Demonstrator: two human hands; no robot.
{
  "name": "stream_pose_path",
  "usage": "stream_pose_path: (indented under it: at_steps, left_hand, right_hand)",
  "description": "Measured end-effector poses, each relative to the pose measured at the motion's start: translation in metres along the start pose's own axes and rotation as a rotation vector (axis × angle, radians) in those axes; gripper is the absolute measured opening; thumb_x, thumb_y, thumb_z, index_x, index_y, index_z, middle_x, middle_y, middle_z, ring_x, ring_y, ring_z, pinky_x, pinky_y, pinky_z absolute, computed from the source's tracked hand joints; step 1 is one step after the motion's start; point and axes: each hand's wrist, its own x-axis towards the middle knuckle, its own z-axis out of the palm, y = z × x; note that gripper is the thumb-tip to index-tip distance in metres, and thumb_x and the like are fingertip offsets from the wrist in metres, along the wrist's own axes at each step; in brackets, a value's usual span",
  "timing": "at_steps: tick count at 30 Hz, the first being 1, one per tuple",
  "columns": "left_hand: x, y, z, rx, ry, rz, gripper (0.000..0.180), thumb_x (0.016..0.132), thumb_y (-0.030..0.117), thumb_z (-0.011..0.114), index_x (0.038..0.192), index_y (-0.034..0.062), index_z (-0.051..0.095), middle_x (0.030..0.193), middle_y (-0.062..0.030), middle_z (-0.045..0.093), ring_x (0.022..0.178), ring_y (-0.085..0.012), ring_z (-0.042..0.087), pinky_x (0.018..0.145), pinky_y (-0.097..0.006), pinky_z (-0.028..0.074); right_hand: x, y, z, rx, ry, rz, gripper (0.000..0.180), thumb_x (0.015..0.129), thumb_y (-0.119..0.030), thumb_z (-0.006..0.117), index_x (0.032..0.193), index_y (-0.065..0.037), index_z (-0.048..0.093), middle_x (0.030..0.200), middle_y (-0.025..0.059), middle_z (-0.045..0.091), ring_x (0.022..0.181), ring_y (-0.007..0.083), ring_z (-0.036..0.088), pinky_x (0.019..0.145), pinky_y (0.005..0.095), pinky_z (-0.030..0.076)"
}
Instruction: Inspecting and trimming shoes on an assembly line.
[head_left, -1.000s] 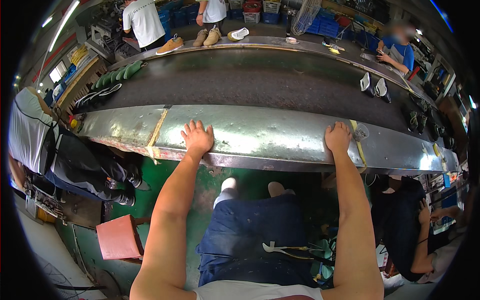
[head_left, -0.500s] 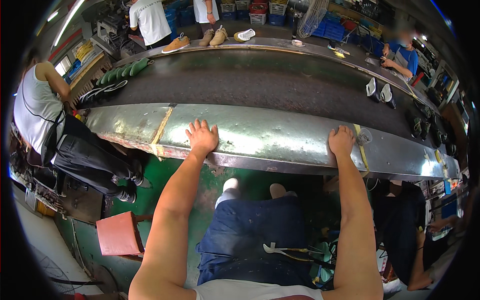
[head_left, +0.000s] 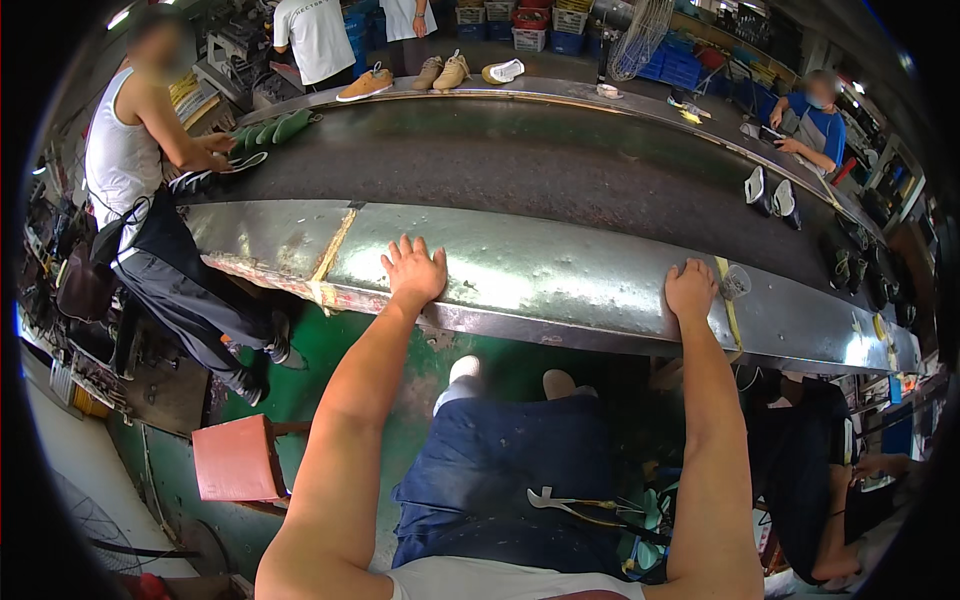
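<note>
Fingers of our left hand (head_left: 413,272) lie spread and flat on the steel conveyor rail (head_left: 560,285), gripping nothing. Our right hand (head_left: 692,290) rests on the same rail, fingers curled loosely over its near edge beside a yellow tape strip (head_left: 728,300), also empty. We judge this a waiting position at the rail. The dark belt (head_left: 520,170) beyond carries a pair of black-and-white shoes (head_left: 770,190) to the right, well apart from both hands; reaching them calls for extending the right arm forward.
</note>
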Motion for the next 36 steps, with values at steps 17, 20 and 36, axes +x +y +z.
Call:
stream_pose_path:
  at_steps: [17, 20, 36]
  left_hand:
    - [-0.002, 0.002, -0.006, 0.001, -0.011, -0.004, 0.062, 0.099, 0.047, 0.045, 0.143, 0.0037, 0.046, 0.157, -0.0215, 0.033, 0.148, -0.0422, 0.024, 0.120, -0.058, 0.016]
    - [-0.003, 0.006, -0.015, 0.015, -0.115, -0.022, 0.066, 0.100, 0.047, 0.040, 0.150, 0.0045, 0.038, 0.161, -0.0203, 0.025, 0.150, -0.0420, 0.016, 0.122, -0.056, 0.011]
    - [-0.005, 0.007, -0.018, 0.009, -0.120, -0.035, 0.065, 0.101, 0.047, 0.040, 0.150, 0.0044, 0.038, 0.161, -0.0204, 0.026, 0.151, -0.0410, 0.016, 0.122, -0.056, 0.011]
  right_hand:
    - [0.001, 0.003, 0.003, -0.004, 0.013, -0.012, 0.049, 0.091, -0.035, 0.055, 0.126, 0.000, 0.061, 0.138, 0.0175, 0.056, 0.134, 0.0344, 0.046, 0.111, 0.0531, 0.031]
    - [0.002, 0.003, 0.002, -0.010, 0.006, -0.010, 0.049, 0.091, -0.035, 0.056, 0.126, 0.000, 0.061, 0.138, 0.0173, 0.056, 0.134, 0.0343, 0.045, 0.111, 0.0525, 0.031]
    - [-0.001, 0.002, -0.002, 0.005, 0.011, -0.012, 0.047, 0.091, -0.034, 0.056, 0.124, -0.001, 0.062, 0.135, 0.0158, 0.058, 0.132, 0.0332, 0.047, 0.111, 0.0513, 0.032]
